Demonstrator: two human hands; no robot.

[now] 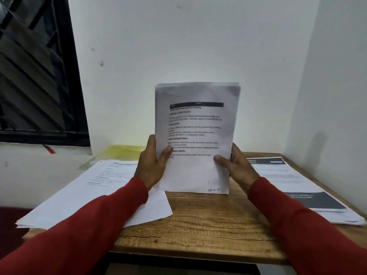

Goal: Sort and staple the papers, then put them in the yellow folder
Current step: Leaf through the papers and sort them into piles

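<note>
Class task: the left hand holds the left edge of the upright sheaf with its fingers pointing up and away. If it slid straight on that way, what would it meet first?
Probably the yellow folder lying just behind the left hand, then the white wall. Depth is unclear, so it might pass above the folder.

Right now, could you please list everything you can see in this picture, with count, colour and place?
Upright sheaf of printed white papers: one, white with black text, held above the table's middle, bottom edge near or on the wood.
Loose spread of white printed papers: one pile, white, table's left side, overhanging its edge.
Stack of papers with dark grey bands: one, white and grey, table's right side.
Yellow plastic folder: one, yellow, behind the left pile by the wall.
Red pen-like object: one, red and black, on the window ledge.
Brown wooden table: one, brown, centre.
Black-framed window: one, upper left.
Left hand: grip on the sheaf's left edge, red sleeve.
Right hand: grip on its right edge, red sleeve.
</note>
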